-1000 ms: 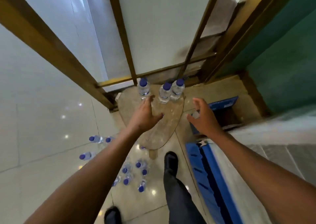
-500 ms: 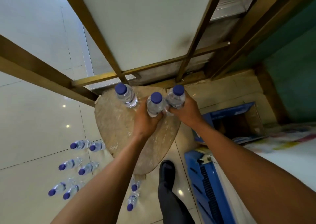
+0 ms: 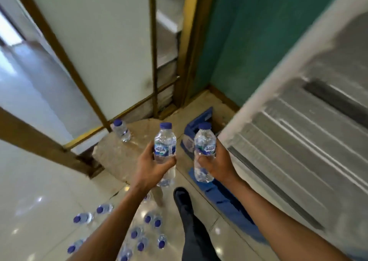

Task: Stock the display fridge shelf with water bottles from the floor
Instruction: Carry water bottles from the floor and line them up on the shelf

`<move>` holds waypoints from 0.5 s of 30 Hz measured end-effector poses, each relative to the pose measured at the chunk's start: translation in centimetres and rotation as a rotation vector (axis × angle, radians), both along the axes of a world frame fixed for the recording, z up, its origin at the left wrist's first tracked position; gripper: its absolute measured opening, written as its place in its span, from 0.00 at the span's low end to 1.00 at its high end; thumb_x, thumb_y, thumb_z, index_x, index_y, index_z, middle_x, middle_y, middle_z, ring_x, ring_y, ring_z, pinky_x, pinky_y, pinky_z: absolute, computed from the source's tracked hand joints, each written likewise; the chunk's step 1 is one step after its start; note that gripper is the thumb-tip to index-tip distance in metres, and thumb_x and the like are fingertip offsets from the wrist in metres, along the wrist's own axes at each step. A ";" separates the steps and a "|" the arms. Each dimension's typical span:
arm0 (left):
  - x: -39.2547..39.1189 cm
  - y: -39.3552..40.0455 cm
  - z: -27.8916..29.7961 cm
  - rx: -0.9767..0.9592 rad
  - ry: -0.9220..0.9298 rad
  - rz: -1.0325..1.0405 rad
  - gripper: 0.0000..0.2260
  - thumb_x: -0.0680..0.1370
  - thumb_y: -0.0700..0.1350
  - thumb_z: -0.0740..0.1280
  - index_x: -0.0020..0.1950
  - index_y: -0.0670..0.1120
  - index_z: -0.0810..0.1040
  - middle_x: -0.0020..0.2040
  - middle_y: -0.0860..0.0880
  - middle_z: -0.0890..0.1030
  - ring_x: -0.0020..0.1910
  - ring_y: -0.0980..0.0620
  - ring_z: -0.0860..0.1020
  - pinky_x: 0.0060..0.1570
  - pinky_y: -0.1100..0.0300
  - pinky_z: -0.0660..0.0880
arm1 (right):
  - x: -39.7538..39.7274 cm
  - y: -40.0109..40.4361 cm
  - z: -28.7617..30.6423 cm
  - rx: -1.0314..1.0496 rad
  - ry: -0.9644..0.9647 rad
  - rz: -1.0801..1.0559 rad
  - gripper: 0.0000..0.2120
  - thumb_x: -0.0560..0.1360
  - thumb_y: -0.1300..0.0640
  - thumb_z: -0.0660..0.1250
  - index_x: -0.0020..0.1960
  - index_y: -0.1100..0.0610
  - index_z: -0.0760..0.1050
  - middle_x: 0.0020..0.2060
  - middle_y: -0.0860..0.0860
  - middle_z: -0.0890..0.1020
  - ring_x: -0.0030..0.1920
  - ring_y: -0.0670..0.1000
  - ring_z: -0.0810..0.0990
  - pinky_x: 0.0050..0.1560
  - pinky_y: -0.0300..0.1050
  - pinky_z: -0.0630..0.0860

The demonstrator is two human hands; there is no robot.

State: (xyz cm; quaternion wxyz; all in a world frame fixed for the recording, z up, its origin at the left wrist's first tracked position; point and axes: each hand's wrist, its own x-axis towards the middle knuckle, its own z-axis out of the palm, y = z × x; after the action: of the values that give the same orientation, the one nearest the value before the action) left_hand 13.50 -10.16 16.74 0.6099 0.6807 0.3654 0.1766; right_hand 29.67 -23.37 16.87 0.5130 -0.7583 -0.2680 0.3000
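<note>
The left hand (image 3: 151,167) grips one upright Aqua water bottle (image 3: 165,147) and the right hand (image 3: 216,163) grips another (image 3: 204,147), both above the round stool (image 3: 119,153). A third bottle (image 3: 121,131) stands on the stool's far edge. Loose bottles (image 3: 139,238) (blue caps) lie on the floor (image 3: 39,181) nearer than the stool.

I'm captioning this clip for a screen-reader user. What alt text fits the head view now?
Seen from above, the left hand and the right hand each grip an upright water bottle, the left bottle and the right bottle. A third bottle stands on a wooden board; more bottles lie on the floor.
</note>
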 end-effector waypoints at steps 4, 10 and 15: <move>-1.2 -3.9 7.4 0.141 -0.105 -0.192 0.22 0.70 0.39 0.76 0.60 0.50 0.73 0.48 0.59 0.80 0.45 0.70 0.79 0.39 0.78 0.72 | -3.7 -7.6 8.2 0.058 -0.124 -0.189 0.19 0.69 0.71 0.69 0.56 0.56 0.74 0.43 0.46 0.82 0.41 0.37 0.81 0.42 0.31 0.74; 1.5 -10.1 19.3 0.261 -0.270 -0.407 0.18 0.69 0.44 0.77 0.55 0.49 0.75 0.44 0.54 0.83 0.40 0.64 0.81 0.37 0.74 0.74 | -6.5 -18.3 21.4 0.156 -0.320 -0.385 0.17 0.68 0.66 0.70 0.53 0.51 0.75 0.39 0.50 0.82 0.38 0.51 0.82 0.38 0.47 0.81; 5.8 -16.3 28.5 0.325 -0.438 -0.546 0.17 0.69 0.46 0.77 0.53 0.52 0.75 0.44 0.54 0.83 0.41 0.59 0.82 0.43 0.66 0.79 | -6.2 -25.7 31.3 0.189 -0.515 -0.543 0.16 0.71 0.71 0.69 0.50 0.52 0.74 0.37 0.48 0.80 0.33 0.40 0.80 0.33 0.33 0.76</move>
State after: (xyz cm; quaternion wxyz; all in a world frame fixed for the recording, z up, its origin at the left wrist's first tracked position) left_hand 19.29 -26.48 45.24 0.5823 0.7868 -0.0011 0.2046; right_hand 23.43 -49.09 48.12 0.5572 -0.8016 -0.2040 -0.0728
